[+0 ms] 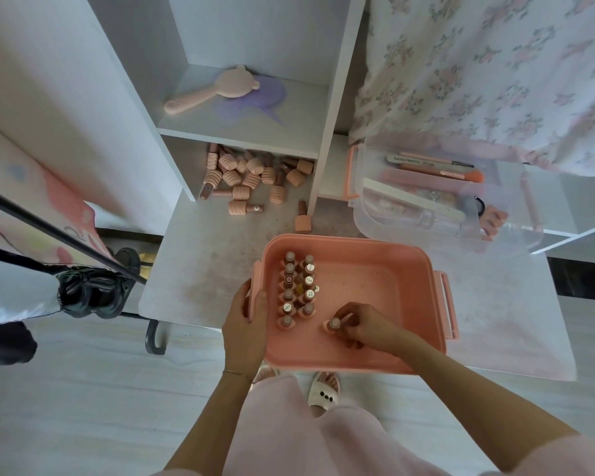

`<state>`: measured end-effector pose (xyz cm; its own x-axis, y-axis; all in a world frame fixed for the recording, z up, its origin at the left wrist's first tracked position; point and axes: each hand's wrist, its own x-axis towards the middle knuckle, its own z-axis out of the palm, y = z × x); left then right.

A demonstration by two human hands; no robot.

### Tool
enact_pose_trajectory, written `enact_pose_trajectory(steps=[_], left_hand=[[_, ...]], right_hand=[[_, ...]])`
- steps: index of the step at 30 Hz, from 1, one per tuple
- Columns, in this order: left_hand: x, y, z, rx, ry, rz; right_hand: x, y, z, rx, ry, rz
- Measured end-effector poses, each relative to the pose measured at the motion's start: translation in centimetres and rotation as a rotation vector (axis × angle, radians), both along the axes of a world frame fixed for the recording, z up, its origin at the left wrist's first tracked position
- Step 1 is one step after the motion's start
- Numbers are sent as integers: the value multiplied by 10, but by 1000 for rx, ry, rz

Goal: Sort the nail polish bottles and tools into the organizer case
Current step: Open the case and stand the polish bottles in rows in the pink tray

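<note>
The pink organizer case (392,269) sits at the desk's (200,242) near edge, its front rim slightly overhanging. The left hand (246,324) grips the case's left wall, fingers curled over the rim beside a side latch. Along that left wall stand two rows of nail polish bottles (298,290), caps up, touching one another. The right hand (363,326) reaches inside near the front wall, fingers clamped on one more bottle (334,325) set just right of the rows. The case floor to the right is bare up to the right wall. A heap of loose bottles (251,178) lies at the desk's far edge under a shelf (241,132). A clear tray (440,201) of brushes and files rests toward the far right corner, apart from the case.
</note>
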<state>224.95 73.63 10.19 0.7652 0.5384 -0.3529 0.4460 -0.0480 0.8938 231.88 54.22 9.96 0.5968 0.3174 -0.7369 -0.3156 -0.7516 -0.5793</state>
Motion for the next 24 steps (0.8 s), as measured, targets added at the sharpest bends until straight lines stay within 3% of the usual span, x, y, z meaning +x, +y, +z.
enact_pose_trajectory(steps=[3,17,24], left_hand=[[0,0,-1,-6,3,-2],[0,2,-3,-17,7,-9],[0,1,-2,-34,12,9]], right_hand=[[1,-1,-1,95,153,-125],[0,19,-12,160,92,-168],[-6,27,-17,225,139,-297]])
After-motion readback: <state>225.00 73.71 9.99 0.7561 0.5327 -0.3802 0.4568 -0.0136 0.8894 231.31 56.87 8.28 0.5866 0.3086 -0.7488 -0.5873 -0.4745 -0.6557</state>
